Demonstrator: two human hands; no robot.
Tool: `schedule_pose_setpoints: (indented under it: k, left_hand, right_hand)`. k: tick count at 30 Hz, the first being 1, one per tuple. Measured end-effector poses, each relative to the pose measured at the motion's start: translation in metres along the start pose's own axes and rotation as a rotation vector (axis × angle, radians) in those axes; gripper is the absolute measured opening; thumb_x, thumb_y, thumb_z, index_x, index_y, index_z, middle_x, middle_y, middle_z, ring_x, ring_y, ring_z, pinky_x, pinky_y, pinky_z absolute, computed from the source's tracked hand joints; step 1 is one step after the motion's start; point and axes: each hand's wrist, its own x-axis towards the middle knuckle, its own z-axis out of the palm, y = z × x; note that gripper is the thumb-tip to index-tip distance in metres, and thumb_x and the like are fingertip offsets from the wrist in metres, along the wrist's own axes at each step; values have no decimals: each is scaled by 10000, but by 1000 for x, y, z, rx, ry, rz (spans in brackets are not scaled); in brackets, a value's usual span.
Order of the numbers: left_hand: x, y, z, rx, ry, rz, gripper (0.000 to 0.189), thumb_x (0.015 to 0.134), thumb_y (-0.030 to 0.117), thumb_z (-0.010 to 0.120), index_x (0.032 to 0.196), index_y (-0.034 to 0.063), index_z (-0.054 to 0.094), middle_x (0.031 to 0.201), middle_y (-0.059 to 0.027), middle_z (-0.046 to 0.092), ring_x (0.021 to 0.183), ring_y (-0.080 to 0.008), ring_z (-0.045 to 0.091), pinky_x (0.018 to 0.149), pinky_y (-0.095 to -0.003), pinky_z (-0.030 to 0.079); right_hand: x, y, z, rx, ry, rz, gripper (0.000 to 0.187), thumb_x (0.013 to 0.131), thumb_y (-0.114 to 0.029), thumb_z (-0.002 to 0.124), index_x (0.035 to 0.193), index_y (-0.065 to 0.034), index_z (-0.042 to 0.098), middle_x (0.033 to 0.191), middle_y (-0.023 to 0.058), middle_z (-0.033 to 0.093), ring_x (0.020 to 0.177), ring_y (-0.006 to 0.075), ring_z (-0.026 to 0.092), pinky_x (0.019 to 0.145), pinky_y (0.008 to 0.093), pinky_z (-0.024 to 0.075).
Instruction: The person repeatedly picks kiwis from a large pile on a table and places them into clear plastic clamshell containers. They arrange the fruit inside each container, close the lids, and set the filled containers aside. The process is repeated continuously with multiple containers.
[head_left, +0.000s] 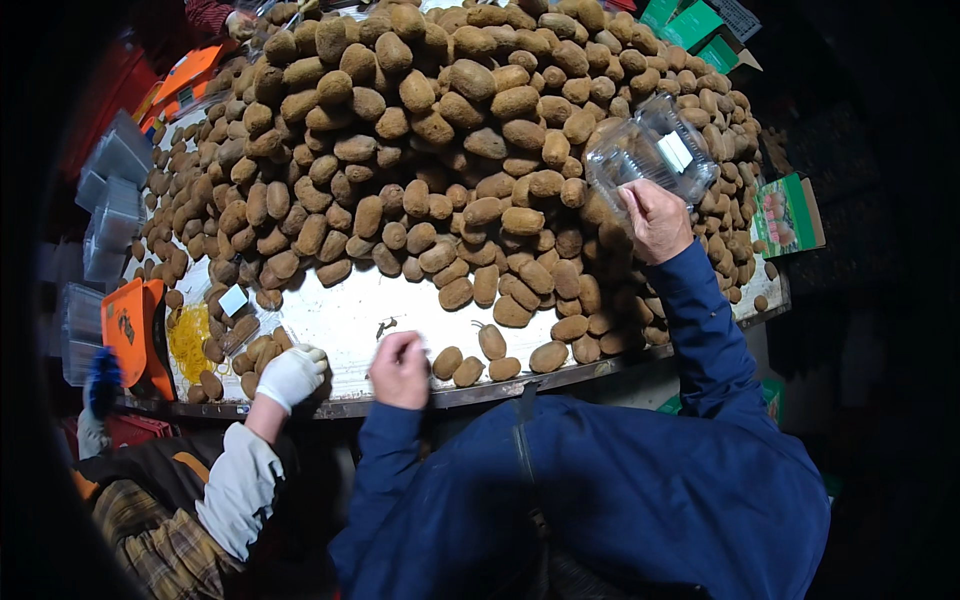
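Note:
A large heap of brown kiwifruit (450, 97) covers much of the white tabletop (337, 311) before me. My right hand (658, 221) grips the edge of a clear plastic clamshell box (634, 154), which bears a white label and is raised over the heap's right side. Near the table's front edge is my left hand (400, 369), its fingers curled and slightly blurred; whether it holds anything small cannot be told. Just right of it lie several loose kiwifruit (448, 362). Small dark stem scraps (386, 327) rest on the white surface beyond it.
At left, a co-worker's gloved hand (294, 375) is beside a bagged group of kiwifruit. Yellow rubber bands (189, 341), an orange scale (124, 330) and stacked clear boxes (112, 225) stand beyond. Another person's hand (240, 25) is at top left. Green cartons (789, 215) stand at right.

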Motion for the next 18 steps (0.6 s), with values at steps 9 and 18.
schedule_pose_setpoints:
  k: [9, 18]
  left_hand:
    - [52, 109, 156, -535, -485, -72, 463, 945, 156, 707, 1296, -77, 514, 1171, -222, 640, 965, -192, 692, 830, -283, 581]
    - [82, 141, 208, -492, -548, 111, 675, 859, 111, 728, 1435, -28, 405, 1251, -227, 636, 961, -221, 721, 842, -321, 566]
  right_hand:
    - [-20, 6, 3, -70, -4, -56, 235, 805, 64, 600, 992, -42, 504, 865, 195, 581, 738, 421, 613, 624, 474, 480]
    - [-44, 1, -13, 90, -156, -79, 246, 783, 38, 620, 975, -33, 485, 875, 200, 539, 773, 445, 586, 642, 491, 470]
